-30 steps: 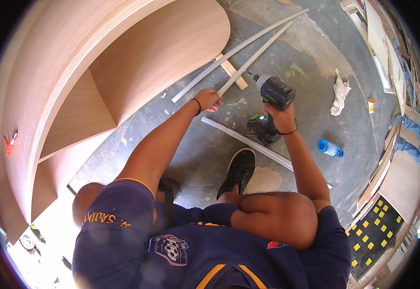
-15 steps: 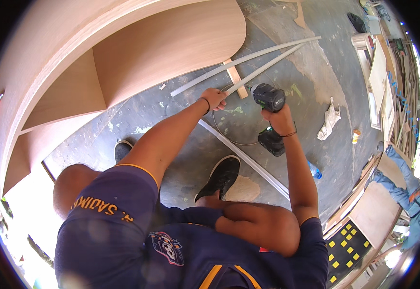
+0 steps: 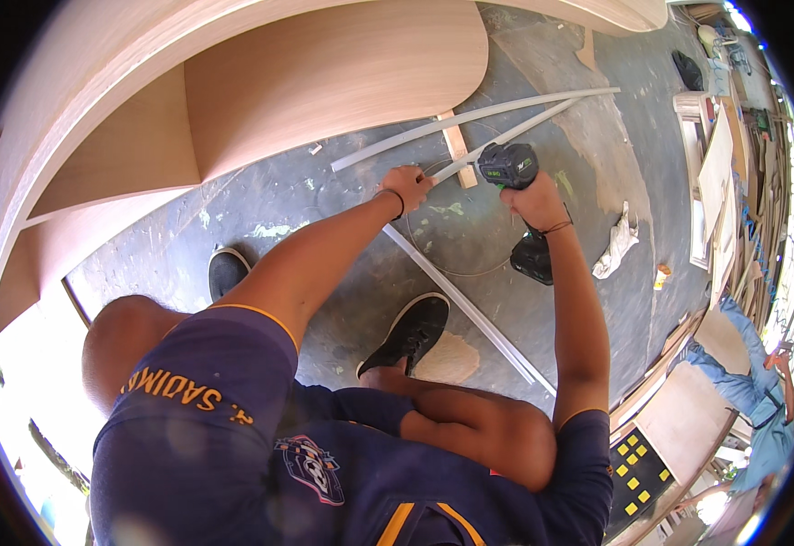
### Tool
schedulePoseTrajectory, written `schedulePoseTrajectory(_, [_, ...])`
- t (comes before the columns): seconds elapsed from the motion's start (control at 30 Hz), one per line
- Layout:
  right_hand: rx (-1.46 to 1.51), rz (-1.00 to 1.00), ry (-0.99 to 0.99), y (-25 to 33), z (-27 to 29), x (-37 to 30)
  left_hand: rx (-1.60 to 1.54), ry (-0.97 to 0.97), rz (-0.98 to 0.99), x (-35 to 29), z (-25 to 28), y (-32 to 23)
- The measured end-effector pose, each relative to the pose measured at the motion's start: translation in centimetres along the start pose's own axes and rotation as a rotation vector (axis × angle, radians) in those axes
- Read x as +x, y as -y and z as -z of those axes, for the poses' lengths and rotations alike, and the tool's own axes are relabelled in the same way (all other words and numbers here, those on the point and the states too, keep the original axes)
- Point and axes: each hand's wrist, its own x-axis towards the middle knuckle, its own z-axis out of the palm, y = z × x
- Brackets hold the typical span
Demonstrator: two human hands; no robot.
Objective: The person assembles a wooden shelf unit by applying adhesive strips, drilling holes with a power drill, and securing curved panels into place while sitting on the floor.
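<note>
My right hand is wrapped round the grip of a black cordless drill. The drill's nose points left, at a grey plastic strip. My left hand is closed on the near end of this strip. Under the strip lies a short wooden batten, crossing it. A second grey strip rests beyond, running away to the right. Nearer me, a pale channel strip slants across the floor between my arms. Whether the drill bit touches the strip is hidden.
A large curved wooden cabinet fills the far left. A thin wire loops over the grey floor. To the right are a crumpled white cloth, a small orange container, stacked boards and a person in blue clothes.
The drill has tipped and now sits at the strip, its nose close to it. My left hand stays on the strip's end. The whole view has shifted slightly.
</note>
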Motion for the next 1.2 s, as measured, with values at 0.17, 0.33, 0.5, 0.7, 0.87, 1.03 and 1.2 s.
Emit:
schedulePoseTrajectory(0.17, [-0.001,0.017,-0.024,0.4,-0.7,0.1,0.043,0.011,0.023,0.0,0.4,0.5])
schedulePoseTrajectory(0.33, [-0.015,0.007,-0.032,0.0,-0.6,0.4,0.077,0.018,-0.001,0.1,0.2,0.5])
schedulePoseTrajectory(0.5, [-0.084,-0.03,-0.04,-0.1,-0.7,0.4,0.066,0.031,0.02,-0.1,-0.1,0.2])
schedulePoseTrajectory(0.7, [-0.081,0.007,0.014,0.0,-0.6,1.7,0.059,0.034,0.028,-0.1,0.3,0.2])
schedulePoseTrajectory(0.87, [-0.199,0.018,0.068,0.5,-0.1,2.7,0.098,0.057,0.013,0.0,0.5,0.4])
schedulePoseTrajectory(1.03, [-0.212,0.052,0.058,-0.4,-0.1,2.9,0.053,0.018,0.0,0.1,0.0,0.8])
schedulePoseTrajectory(1.2, [-0.231,0.065,0.046,0.1,-0.2,2.7,0.101,-0.036,-0.022,0.8,-0.7,1.6])
